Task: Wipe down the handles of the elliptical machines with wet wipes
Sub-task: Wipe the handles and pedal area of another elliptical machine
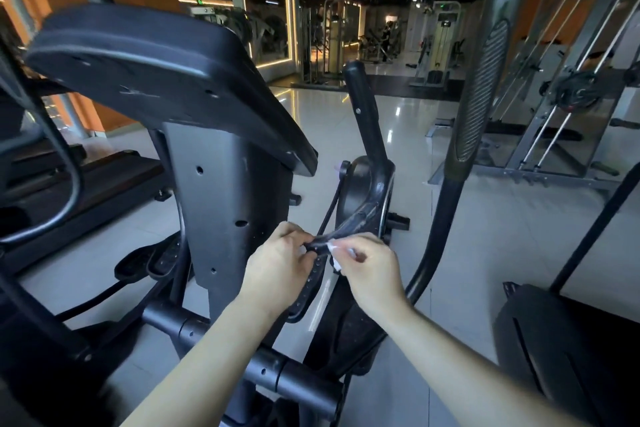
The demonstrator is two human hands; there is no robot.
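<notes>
My left hand (pixel 280 262) pinches the end of a small dark pack (pixel 317 246), held low in front of the elliptical's column (pixel 225 198). My right hand (pixel 372 272) pinches a white wet wipe (pixel 333 251) that sticks out at the pack's edge; most of the wipe is hidden by my fingers. The machine's tall right handle (pixel 483 94), with a ribbed grip, rises to the right of my hands. Its curved left handle (pixel 71 184) is at the far left. The console (pixel 149 69) shows its back, above my hands.
Another machine's black handle (pixel 363 111) and flywheel cover (pixel 367 194) stand just beyond my hands. A treadmill (pixel 568 340) is at the lower right, a weight rack (pixel 568 97) at the far right. Glossy tiled floor (pixel 398 121) stretches ahead to more gym equipment.
</notes>
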